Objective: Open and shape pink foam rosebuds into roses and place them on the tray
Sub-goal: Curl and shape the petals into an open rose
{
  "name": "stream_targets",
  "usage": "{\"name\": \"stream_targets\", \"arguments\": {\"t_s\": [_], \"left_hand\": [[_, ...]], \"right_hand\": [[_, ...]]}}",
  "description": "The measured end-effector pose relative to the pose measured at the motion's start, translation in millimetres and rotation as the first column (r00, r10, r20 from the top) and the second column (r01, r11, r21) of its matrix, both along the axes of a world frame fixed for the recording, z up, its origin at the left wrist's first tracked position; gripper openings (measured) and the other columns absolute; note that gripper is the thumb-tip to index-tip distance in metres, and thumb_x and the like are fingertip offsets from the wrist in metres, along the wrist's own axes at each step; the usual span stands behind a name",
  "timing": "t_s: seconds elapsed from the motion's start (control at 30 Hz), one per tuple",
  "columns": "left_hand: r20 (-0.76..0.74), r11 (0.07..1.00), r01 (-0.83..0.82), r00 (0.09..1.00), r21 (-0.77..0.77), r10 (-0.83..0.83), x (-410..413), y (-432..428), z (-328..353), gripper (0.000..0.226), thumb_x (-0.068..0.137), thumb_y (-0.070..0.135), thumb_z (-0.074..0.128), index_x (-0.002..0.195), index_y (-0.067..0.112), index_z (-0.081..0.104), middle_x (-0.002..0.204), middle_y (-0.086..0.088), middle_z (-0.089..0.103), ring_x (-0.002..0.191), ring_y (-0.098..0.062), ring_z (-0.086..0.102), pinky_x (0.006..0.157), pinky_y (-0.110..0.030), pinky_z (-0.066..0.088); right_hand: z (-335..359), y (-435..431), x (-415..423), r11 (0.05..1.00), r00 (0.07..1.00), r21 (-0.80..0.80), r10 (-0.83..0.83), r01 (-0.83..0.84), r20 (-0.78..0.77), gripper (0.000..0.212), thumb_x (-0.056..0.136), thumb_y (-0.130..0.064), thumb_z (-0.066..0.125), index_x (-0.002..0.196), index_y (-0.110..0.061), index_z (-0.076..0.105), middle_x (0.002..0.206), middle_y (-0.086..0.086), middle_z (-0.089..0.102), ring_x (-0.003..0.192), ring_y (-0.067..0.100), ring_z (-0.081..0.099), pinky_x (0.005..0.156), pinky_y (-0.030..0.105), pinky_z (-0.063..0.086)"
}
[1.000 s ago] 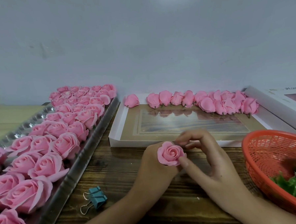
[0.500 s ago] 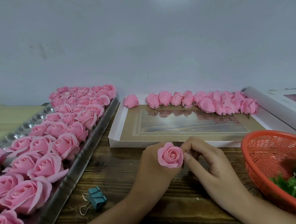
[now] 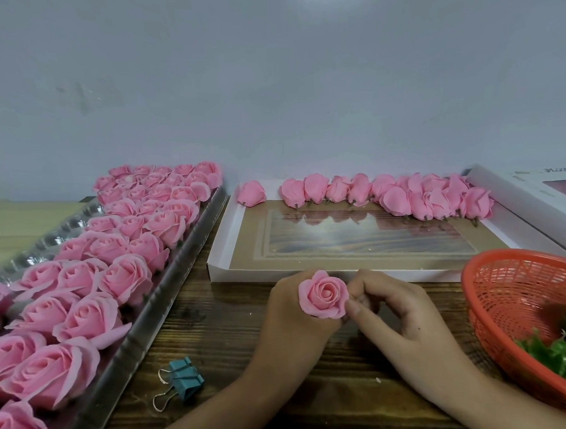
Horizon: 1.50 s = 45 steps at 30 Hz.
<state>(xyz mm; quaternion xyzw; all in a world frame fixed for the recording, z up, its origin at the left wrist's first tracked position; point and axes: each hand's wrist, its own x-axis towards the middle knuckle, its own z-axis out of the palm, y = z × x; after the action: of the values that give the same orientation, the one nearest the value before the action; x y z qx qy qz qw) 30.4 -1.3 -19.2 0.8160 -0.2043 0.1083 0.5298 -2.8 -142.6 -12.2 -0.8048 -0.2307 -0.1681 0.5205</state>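
My left hand [image 3: 290,315] grips a pink foam rose [image 3: 323,294] from below, its spiral face turned towards me. Beside it, my right hand [image 3: 398,319] pinches the rose's right outer petal between thumb and forefinger, the other fingers curled. A silver tray [image 3: 167,286] on the left carries several opened pink roses [image 3: 113,252] in rows. Closed pink rosebuds [image 3: 402,196] lie in a line along the far edge of a flat white box [image 3: 221,250] behind my hands.
An orange plastic basket [image 3: 508,284] with green leaves [image 3: 564,353] stands at the right. A teal binder clip [image 3: 182,380] lies on the wooden table near the tray. A white box lid [image 3: 533,194] sits at the far right, a grey wall behind.
My right hand's fingers have curled in from spread to a pinch on the rose's right edge. The rose has turned its face more towards me and looks wider.
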Motion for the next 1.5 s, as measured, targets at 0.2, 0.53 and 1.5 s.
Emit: {"name": "stream_targets", "arguments": {"t_s": [0.2, 0.53, 1.5], "left_hand": [[-0.006, 0.999, -0.012, 1.0, 0.03, 0.012, -0.1, -0.6, 3.6, 0.028, 0.074, 0.01, 0.075, 0.069, 0.025, 0.052, 0.065, 0.02, 0.048, 0.06, -0.003, 0.054, 0.061, -0.005, 0.042], [-0.003, 0.998, 0.065, 0.998, 0.018, -0.065, -6.8, -2.9, 9.2, 0.021, 0.076, 0.011, 0.074, 0.067, 0.016, 0.055, 0.062, 0.011, 0.05, 0.057, -0.003, 0.046, 0.059, -0.009, 0.038], [0.124, 0.998, 0.052, 0.991, 0.038, -0.056, -5.9, -1.7, 5.4, 0.041, 0.076, 0.012, 0.074, 0.059, 0.036, 0.046, 0.055, 0.014, 0.055, 0.057, -0.002, 0.054, 0.058, -0.006, 0.037]], "right_hand": [[-0.1, 0.4, 2.0, 0.996, 0.996, 0.084, 0.028, -0.021, -0.083, 0.021, 0.082, -0.042, 0.054, 0.066, -0.029, 0.055, 0.061, 0.01, 0.043, 0.062, 0.026, 0.04, 0.058, 0.028, 0.032], [-0.4, 1.5, -0.3, 0.989, 0.998, 0.144, -0.016, 0.024, -0.058, 0.017, 0.083, -0.04, 0.06, 0.085, -0.024, 0.061, 0.07, 0.012, 0.052, 0.065, 0.03, 0.048, 0.062, 0.053, 0.041], [-6.1, -2.2, 9.9, 0.881, 0.904, 0.473, 0.184, 0.022, -0.385, 0.027, 0.075, -0.04, 0.069, 0.082, -0.015, 0.075, 0.049, -0.001, 0.046, 0.047, 0.008, 0.037, 0.051, 0.014, 0.036]]}}
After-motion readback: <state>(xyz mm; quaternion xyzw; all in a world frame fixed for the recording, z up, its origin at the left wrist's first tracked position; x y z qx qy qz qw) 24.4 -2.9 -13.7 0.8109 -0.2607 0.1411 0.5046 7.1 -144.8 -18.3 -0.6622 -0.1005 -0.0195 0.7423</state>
